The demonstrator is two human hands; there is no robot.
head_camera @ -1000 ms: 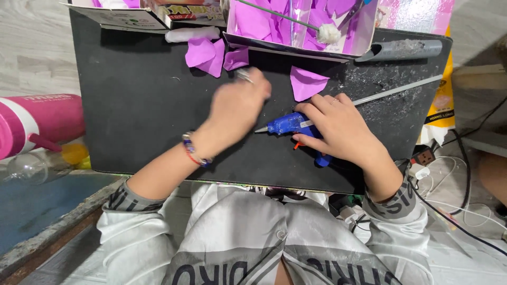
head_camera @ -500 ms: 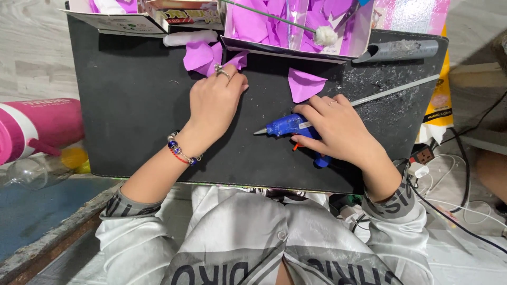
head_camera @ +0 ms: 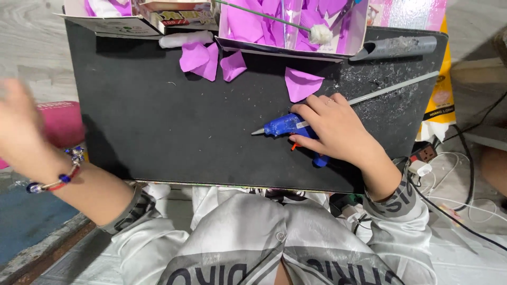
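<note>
Head view: the right hand [head_camera: 338,129] lies on the black board [head_camera: 158,121] and is closed around a blue glue gun [head_camera: 285,125]. The gun rests on the board right of its middle, nozzle pointing left, its handle hidden under the palm, with a bit of orange trigger showing below the fingers. A thin grey rod [head_camera: 393,87] runs slantwise from just behind the knuckles toward the board's right edge.

The left hand [head_camera: 18,124] is off the board's left side, raised and blurred; whether it is open or holding anything cannot be told. A bead bracelet [head_camera: 58,177] circles its wrist. Behind it lies a pink bottle [head_camera: 60,124].

Purple petals lie on the far part of the board: a pair [head_camera: 199,58] near the top middle, one [head_camera: 233,65] just beside them, and one [head_camera: 302,83] just beyond the right hand's fingers, apart from them. A white glue stick [head_camera: 186,38] lies at the far edge. Behind it stands an open box [head_camera: 296,26] filled with more purple pieces, with a green stem tipped in white [head_camera: 319,34] lying across it. A grey tool [head_camera: 396,47] rests at the board's far right corner. Cables and a plug [head_camera: 422,155] lie on the floor to the right.
</note>
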